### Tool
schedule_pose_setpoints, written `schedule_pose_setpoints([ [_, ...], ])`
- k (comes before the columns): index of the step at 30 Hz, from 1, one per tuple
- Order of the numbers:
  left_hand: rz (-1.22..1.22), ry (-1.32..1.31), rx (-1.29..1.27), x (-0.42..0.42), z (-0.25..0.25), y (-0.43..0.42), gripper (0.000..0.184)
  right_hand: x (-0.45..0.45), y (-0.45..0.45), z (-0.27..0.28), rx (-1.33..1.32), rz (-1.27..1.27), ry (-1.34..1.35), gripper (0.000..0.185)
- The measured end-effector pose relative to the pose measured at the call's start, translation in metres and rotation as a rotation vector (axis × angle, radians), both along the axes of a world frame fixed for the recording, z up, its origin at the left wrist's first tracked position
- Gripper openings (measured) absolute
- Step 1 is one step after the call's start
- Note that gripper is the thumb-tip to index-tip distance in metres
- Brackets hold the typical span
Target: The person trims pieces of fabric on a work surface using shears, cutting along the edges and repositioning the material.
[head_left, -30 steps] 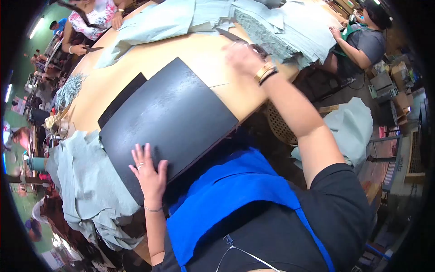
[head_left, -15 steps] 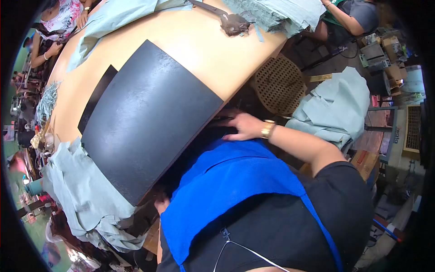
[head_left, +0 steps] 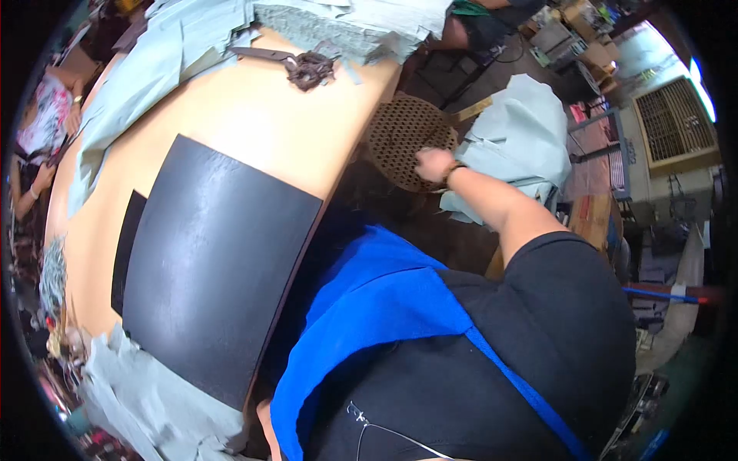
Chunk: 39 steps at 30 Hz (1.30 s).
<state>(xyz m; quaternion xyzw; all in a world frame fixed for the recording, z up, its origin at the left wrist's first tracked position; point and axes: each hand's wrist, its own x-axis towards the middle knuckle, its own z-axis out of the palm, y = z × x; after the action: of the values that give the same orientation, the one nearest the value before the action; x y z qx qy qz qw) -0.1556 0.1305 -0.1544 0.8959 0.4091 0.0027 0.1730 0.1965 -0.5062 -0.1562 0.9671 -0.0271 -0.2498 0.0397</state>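
My right hand (head_left: 436, 164) reaches out over a woven cane stool seat (head_left: 403, 138), beside a draped pile of pale grey-green sheet material (head_left: 530, 127). Its fingers look curled closed; whatever may be in them is hidden. Only a sliver of my left hand (head_left: 266, 427) shows, low by the table edge and next to the blue apron (head_left: 369, 307); its fingers are out of sight. A large black board (head_left: 219, 269) lies on the table in front of me, partly over a second dark piece (head_left: 127, 253).
Scissors with dark wrapped handles (head_left: 310, 71) lie on the pale wooden table (head_left: 277, 123). Grey-green sheets are stacked at the far edge (head_left: 346, 31), along the left (head_left: 146, 100) and at the near corner (head_left: 154, 399). Other people sit around the table.
My right hand has gone from the table edge by my apron out to the right, over the stool. My left hand is now more hidden. The view has turned right.
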Motion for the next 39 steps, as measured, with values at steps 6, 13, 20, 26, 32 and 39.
schedule_pose_setpoints([
  [6, -0.028, 0.003, -0.002, 0.026, -0.005, 0.020, 0.031, -0.056, -0.095, 0.109, -0.603, -0.332, 0.092, 0.070],
  [13, -0.041, 0.006, -0.011, 0.037, -0.006, 0.034, 0.031, -0.038, -0.145, 0.090, -0.358, -0.576, -0.116, 0.028],
  [20, -0.045, -0.006, -0.022, 0.038, -0.008, 0.047, 0.032, -0.019, -0.147, 0.103, -0.147, -0.656, -0.567, 0.035],
  [26, -0.062, -0.036, -0.029, 0.046, -0.018, 0.059, 0.032, 0.039, -0.127, 0.145, 0.291, -0.821, -1.228, 0.034],
  [32, -0.050, -0.073, -0.037, 0.034, -0.017, 0.073, 0.033, 0.143, -0.038, 0.229, 1.130, -0.680, -1.909, 0.027],
  [39, 0.033, -0.082, -0.132, -0.018, -0.007, 0.044, 0.034, 0.131, 0.290, 0.275, 0.654, 0.297, -1.255, 0.017],
])
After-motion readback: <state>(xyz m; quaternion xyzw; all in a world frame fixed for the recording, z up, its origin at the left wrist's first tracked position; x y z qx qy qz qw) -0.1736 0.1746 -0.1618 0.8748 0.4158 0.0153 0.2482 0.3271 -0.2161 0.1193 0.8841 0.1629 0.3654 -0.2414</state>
